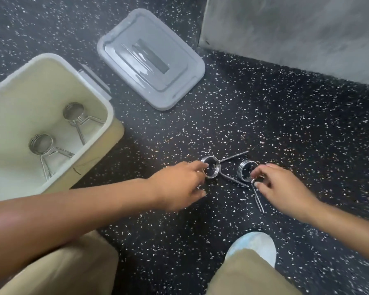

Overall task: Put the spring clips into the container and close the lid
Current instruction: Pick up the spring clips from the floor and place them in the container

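Observation:
Two metal spring clips lie on the black speckled floor. My left hand [179, 184] has its fingertips on the coil of the left clip [211, 169]. My right hand [281, 186] pinches the right clip [245, 172] where its coil meets the handles. Both clips still rest on the floor. The cream container [107, 107] stands open at the left with two more spring clips [73, 112] [41, 144] lying inside. Its grey lid [151, 60] lies flat on the floor behind, apart from the container.
A grey concrete wall or block [296, 33] rises at the back right. My knees in tan trousers and a white shoe [254, 245] fill the bottom of the view. Speckled floor lies between the container and the clips.

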Demonstrator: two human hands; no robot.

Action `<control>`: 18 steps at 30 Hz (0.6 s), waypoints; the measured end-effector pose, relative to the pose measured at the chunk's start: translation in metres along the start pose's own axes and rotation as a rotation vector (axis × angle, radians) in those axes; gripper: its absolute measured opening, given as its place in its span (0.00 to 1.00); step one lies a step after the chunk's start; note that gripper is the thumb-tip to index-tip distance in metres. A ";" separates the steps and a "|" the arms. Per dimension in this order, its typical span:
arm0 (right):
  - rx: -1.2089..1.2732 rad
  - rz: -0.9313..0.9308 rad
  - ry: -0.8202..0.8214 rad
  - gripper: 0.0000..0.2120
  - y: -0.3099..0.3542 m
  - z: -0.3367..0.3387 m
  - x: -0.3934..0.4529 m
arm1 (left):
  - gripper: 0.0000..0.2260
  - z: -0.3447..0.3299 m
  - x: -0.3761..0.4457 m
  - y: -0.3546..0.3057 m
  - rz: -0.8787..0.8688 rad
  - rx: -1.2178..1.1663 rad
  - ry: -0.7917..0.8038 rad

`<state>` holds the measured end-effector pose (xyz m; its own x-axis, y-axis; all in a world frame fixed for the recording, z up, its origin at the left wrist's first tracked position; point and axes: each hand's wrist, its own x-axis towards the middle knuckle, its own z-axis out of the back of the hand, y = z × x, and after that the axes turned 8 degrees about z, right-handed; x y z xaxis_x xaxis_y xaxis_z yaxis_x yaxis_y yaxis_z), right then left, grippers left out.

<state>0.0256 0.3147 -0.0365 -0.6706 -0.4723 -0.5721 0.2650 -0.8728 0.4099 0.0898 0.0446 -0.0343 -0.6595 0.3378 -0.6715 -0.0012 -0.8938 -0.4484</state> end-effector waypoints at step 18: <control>-0.594 0.411 0.015 0.17 -0.040 -0.019 0.026 | 0.09 -0.013 0.032 0.004 -0.317 0.313 -0.416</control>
<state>0.0110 0.3346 -0.0811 -0.4276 -0.7745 -0.4662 0.8286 -0.5419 0.1404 0.0783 0.0555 -0.0657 -0.8290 0.5147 -0.2186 -0.4252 -0.8341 -0.3514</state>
